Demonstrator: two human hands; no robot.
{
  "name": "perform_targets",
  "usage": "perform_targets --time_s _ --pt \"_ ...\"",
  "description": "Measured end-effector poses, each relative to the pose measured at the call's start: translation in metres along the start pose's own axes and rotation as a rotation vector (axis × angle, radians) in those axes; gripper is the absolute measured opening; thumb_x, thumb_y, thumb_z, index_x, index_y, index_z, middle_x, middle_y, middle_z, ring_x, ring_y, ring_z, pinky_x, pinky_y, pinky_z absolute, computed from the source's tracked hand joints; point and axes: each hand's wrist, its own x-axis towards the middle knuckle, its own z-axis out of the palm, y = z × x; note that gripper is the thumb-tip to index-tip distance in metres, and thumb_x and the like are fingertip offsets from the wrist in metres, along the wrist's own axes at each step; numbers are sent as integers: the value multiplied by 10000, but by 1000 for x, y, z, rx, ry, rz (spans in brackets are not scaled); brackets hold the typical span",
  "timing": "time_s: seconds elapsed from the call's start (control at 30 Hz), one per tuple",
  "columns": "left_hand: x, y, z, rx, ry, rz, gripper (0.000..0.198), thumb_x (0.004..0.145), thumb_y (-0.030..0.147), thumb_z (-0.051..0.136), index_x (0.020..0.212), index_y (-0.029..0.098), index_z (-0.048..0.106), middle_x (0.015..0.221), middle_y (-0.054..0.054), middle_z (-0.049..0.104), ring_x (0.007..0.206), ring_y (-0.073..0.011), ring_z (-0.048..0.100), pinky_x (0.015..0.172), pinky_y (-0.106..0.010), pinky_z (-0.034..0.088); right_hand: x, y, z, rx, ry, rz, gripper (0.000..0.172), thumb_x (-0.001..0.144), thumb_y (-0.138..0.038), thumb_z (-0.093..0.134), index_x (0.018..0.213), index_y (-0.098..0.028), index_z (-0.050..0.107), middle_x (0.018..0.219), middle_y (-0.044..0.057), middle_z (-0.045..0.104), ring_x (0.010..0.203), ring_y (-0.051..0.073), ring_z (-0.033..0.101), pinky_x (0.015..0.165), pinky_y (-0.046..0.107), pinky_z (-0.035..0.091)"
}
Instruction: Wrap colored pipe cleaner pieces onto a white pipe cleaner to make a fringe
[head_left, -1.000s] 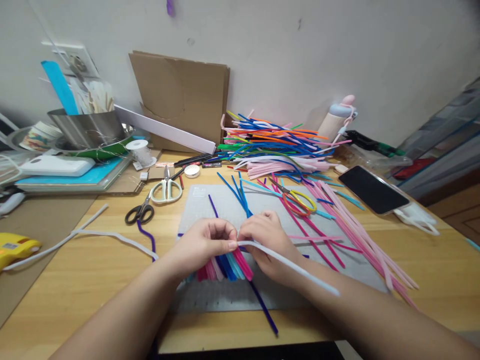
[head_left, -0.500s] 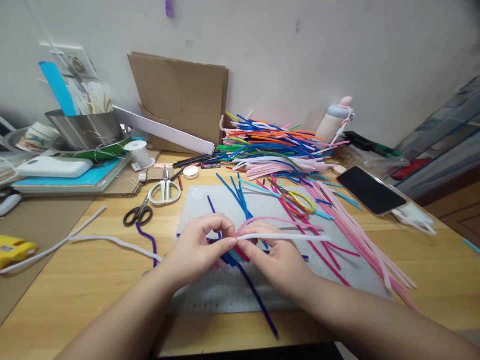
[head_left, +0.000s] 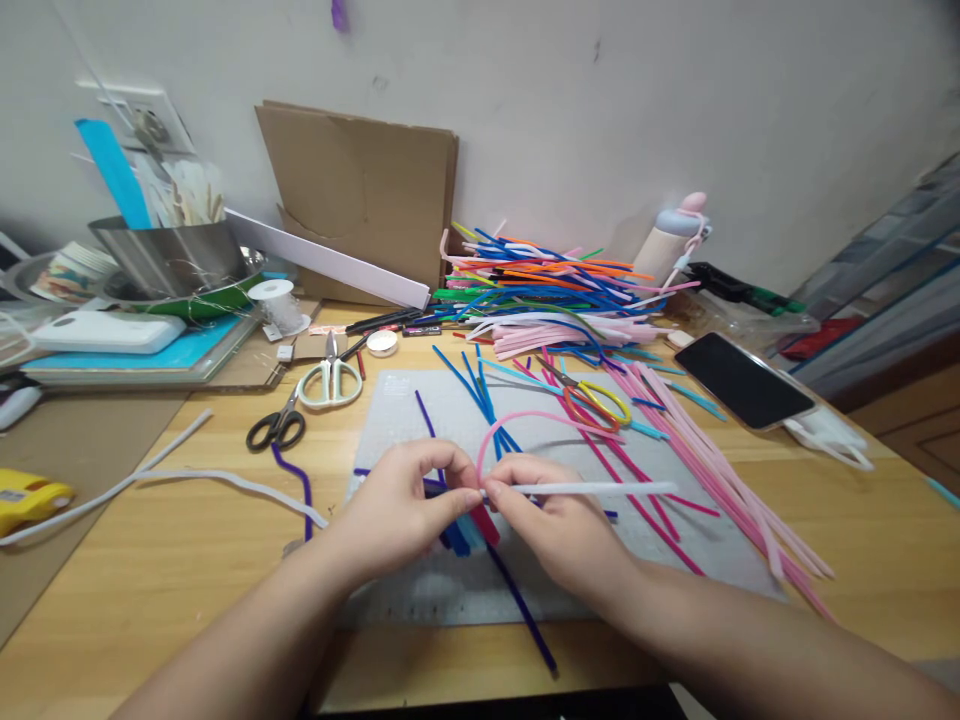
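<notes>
My left hand (head_left: 431, 500) and my right hand (head_left: 551, 510) meet over a grey cutting mat (head_left: 405, 590), thumbs and forefingers pinched close together. A white pipe cleaner (head_left: 600, 489) runs out to the right from between my right fingertips. From the same spot a pink pipe cleaner (head_left: 517, 420) arches up and over to the right. Below my left fingers hangs a woven piece of blue and red pipe cleaners (head_left: 463, 532), partly hidden by that hand. Dark purple pipe cleaners (head_left: 525, 610) stick out beneath and beyond it.
Yellow-and-red scissors (head_left: 600, 400) lie on loose pipe cleaners at the mat's far right. Pale green scissors (head_left: 330, 385) and black scissors (head_left: 276, 430) rest left. A multicoloured pipe cleaner pile (head_left: 555, 290) is behind, a phone (head_left: 742, 380) right, a yellow glue gun (head_left: 30, 500) far left.
Both hands have shifted slightly right and down at the pinch. The pink pipe cleaner now arches higher, and the white one's free end has moved a little right and lower.
</notes>
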Motion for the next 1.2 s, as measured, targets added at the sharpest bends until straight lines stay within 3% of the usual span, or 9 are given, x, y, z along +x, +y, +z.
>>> perform_targets --time_s 0.13,0.3,0.43,0.63,0.73,1.0,1.2 --pt "1 -1 0 -66 -4 -102 180 731 338 560 726 160 532 600 16 534 434 -77 472 399 -179 372 -1 -1 3 2 9 3 205 809 -245 480 638 -166 562 613 -4 544 601 114 492 566 222 369" --pt "0 2 -2 -39 51 -34 137 709 276 584 673 148 551 619 2 555 529 -94 515 480 -187 408 -2 -2 4 33 37 -3 179 805 -241 486 682 -162 590 658 9 566 645 124 513 605 228 388" --pt "0 0 -1 -13 12 -57 167 749 329 538 726 164 546 598 7 556 485 -109 522 489 -228 415 -2 -1 5 100 42 24 168 798 -256 502 695 -162 597 686 15 574 665 127 516 622 234 395" --pt "3 -3 -1 285 122 271 75 732 198 556 661 182 571 746 -27 612 788 -179 551 761 -305 382 3 7 9 377 -9 280 192 769 -334 547 756 -146 582 604 -16 520 543 92 441 518 210 349" --pt "4 -4 0 361 131 308 74 746 185 543 676 193 566 743 -15 607 792 -176 539 778 -311 353 4 9 9 384 -9 284 178 760 -315 557 739 -141 583 598 -18 514 539 87 431 521 208 339" --pt "4 -6 1 362 121 257 81 750 192 544 671 183 530 734 -2 591 780 -168 528 738 -297 350 3 3 8 241 4 145 157 774 -261 529 701 -143 602 661 5 567 619 115 494 575 228 385" --pt "4 -7 4 20 98 17 88 754 251 526 713 175 506 661 13 539 637 -132 518 588 -242 389 1 1 6 138 37 59 145 775 -236 525 712 -143 618 704 32 595 672 140 536 620 248 413"
